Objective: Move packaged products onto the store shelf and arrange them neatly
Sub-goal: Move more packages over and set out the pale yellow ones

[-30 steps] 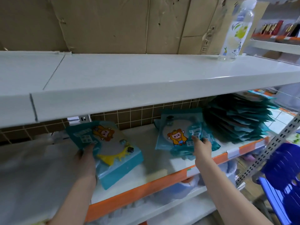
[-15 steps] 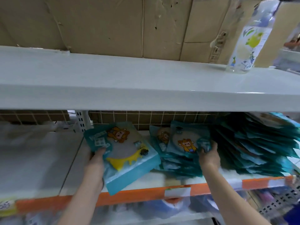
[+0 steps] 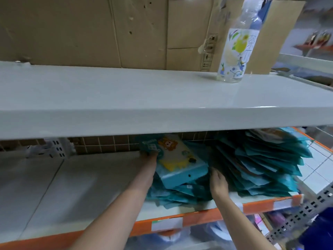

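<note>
Left hand grips a light, slippery, flexible packet by its edge; right hand, fingers relaxed, steadies the stack.

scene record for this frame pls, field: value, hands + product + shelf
left hand: holds the left edge of the top packet
top packet: teal, cartoon print, lying on the small pile
small pile: teal packets on the lower shelf
right hand: fingers straight against the small pile's right side
large stack: teal packets, right of the pile
lower shelf: white, orange front edge
bottle: upright on the upper shelf
</note>
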